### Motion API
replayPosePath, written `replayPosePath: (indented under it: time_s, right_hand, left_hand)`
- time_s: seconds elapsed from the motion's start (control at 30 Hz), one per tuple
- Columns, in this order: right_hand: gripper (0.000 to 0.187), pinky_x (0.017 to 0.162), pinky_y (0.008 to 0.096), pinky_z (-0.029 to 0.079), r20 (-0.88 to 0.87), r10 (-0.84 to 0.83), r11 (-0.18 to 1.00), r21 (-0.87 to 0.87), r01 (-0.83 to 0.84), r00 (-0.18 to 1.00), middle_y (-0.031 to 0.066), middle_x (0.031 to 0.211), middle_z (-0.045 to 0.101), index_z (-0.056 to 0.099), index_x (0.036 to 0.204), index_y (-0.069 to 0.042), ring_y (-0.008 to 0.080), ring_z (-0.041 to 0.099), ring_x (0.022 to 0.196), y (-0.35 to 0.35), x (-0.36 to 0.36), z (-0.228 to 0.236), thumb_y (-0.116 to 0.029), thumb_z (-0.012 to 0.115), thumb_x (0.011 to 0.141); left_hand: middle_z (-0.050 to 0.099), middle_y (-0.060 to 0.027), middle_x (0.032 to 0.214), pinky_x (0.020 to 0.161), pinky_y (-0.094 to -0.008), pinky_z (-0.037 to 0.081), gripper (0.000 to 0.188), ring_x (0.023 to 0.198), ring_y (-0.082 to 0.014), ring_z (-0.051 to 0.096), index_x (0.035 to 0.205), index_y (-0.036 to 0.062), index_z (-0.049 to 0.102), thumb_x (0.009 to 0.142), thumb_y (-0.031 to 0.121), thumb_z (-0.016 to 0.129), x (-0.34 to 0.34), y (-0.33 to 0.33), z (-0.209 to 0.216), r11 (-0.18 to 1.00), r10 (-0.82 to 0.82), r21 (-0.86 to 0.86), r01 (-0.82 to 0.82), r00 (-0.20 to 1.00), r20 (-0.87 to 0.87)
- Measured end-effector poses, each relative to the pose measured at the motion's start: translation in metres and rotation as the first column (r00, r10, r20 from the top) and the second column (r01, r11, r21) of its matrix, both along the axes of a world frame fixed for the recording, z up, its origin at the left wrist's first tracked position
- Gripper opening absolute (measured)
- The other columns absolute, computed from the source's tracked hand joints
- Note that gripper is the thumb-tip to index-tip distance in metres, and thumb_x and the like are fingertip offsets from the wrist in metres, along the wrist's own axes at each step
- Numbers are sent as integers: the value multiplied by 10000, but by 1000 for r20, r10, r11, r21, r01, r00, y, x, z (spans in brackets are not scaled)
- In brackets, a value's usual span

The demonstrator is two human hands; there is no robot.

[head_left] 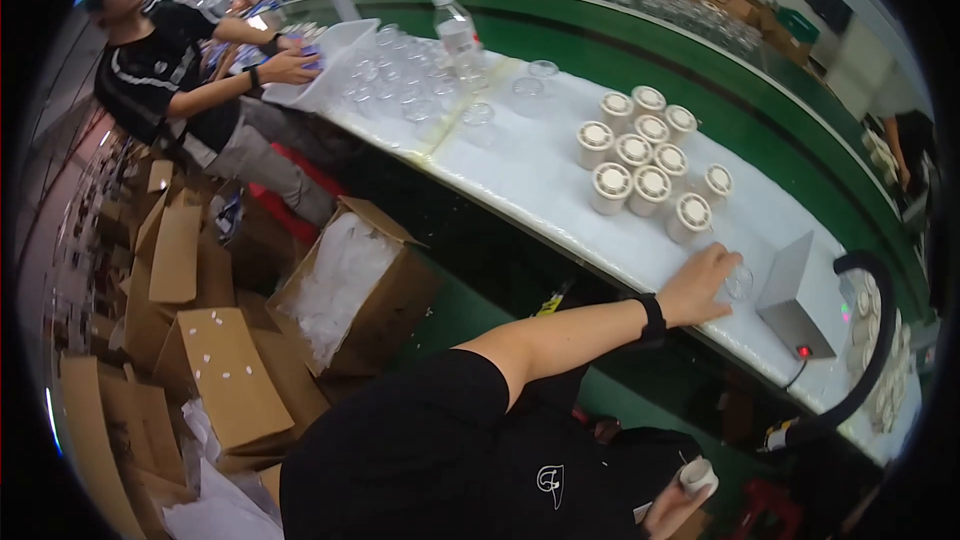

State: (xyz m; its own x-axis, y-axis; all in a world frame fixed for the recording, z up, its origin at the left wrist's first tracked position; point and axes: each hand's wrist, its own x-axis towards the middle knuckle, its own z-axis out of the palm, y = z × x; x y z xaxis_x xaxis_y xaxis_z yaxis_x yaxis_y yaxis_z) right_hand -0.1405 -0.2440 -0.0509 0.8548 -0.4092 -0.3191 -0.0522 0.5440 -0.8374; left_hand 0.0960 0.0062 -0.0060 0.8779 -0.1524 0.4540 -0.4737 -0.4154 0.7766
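My left hand [700,288], with a black band at the wrist, reaches over the white-covered table. Its thumb and fingers are bent around the near side of a round clear plastic cover [740,282]. Low at the right, my right hand [676,508] grips a small off-white cylinder [698,477], held upright beside my body and off the table. Several off-white cylinders with vented round tops [633,151] stand grouped beyond my left hand. The nearest of them [690,217] is a short way from my fingers.
A grey metal box [803,298] with a red light stands right of my left hand, beside a thick black curved tube [880,350]. Clear cups [400,75] and a bottle [456,28] are farther left. A co-worker [150,70] handles purple items over a white bin [345,45]. Open cartons [370,290] crowd the floor.
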Motion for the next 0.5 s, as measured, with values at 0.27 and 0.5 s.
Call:
replayPosePath:
  time_s: [0.27, 0.5]
  right_hand:
    - [531, 989, 408, 428, 103, -317, 72, 994, -84, 943, 193, 1236, 475, 406, 1267, 33, 320, 452, 1149, 1, 40, -29, -127, 616, 806]
    - [532, 992, 446, 404, 110, -66, 102, 989, -103, 992, 143, 1199, 475, 449, 1220, 16, 297, 464, 1139, 60, 47, -8, -322, 583, 832]
  left_hand:
    - [460, -195, 1096, 893, -430, 367, 716, 1020, -367, 451, 1203, -6, 435, 603, 189, 773, 3, 7, -7, 984, 149, 80, -160, 981, 128]
    - [470, -194, 1123, 931, -419, 359, 613, 1060, -352, 454, 1233, 3, 423, 695, 133, 688, -60, 21, -20, 993, -121, 45, 113, 945, 304]
